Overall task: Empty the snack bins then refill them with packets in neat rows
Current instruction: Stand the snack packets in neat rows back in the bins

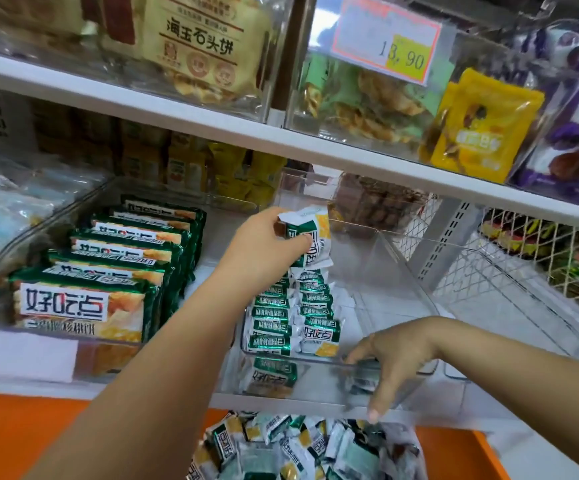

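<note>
A clear plastic snack bin (416, 258) sits on the middle shelf, tilted toward me. Along its left side lie two neat rows of small green and white packets (291, 313). My left hand (263, 240) is raised over the far end of those rows, shut on one or two small green and white packets (310, 237). My right hand (390, 355) grips the bin's front rim near its right corner, fingers curled over the edge. The right half of the bin is bare. Below the shelf lies a loose pile of the same packets (301, 448).
A second clear bin (31, 355) on the left holds a row of larger green packets (108, 271). An upper shelf (211, 129) carries bins of biscuits, a price tag (386, 36) and a yellow packet (482, 129). A wire basket (544, 258) stands to the right. An orange surface (21, 438) lies below.
</note>
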`<action>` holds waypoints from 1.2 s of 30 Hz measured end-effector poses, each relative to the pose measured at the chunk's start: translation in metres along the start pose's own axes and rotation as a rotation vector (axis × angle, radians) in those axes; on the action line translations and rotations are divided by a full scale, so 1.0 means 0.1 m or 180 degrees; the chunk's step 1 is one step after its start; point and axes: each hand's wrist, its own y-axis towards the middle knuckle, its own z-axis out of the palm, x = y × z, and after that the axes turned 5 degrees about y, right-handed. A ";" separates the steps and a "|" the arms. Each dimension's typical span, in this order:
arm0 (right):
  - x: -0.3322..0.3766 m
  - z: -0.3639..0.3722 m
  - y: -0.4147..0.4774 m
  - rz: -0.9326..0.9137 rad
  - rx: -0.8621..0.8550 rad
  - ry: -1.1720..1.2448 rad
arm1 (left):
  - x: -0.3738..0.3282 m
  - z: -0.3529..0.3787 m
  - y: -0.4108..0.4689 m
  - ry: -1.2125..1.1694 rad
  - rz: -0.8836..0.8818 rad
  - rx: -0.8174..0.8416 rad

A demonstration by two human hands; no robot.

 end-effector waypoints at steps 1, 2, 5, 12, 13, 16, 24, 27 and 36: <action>0.01 -0.01 0.02 -0.0003 0.0045 -0.0013 | 0.01 0.00 0.00 -0.0011 -0.0008 0.0004; 0.02 -0.01 0.04 -0.0002 0.0080 -0.0054 | 0.01 0.00 0.00 -0.0028 -0.0010 0.0012; 0.03 -0.03 0.10 0.0107 0.0182 -0.0105 | 0.02 0.01 0.00 -0.0043 0.0001 0.0030; -0.06 -0.04 -0.06 -0.0229 -0.0379 0.0374 | 0.03 -0.01 0.00 -0.0028 -0.0013 0.0047; -0.10 -0.05 -0.12 -0.0382 -0.0603 0.0577 | 0.03 -0.01 0.00 -0.0026 -0.0016 0.0055; -0.21 -0.04 -0.18 -0.0594 -0.1075 0.1333 | 0.02 0.01 -0.01 0.0030 -0.0010 0.0108; -0.12 0.07 0.20 -0.0163 -0.0836 0.1148 | 0.00 0.10 -0.03 0.0084 -0.0001 0.0223; -0.13 0.04 0.29 -0.0107 -0.0538 0.1489 | 0.02 0.07 -0.02 0.0096 0.0001 0.0194; -0.26 0.10 0.44 -0.0215 -0.0276 0.1919 | 0.04 0.04 0.02 0.0091 0.0003 0.0159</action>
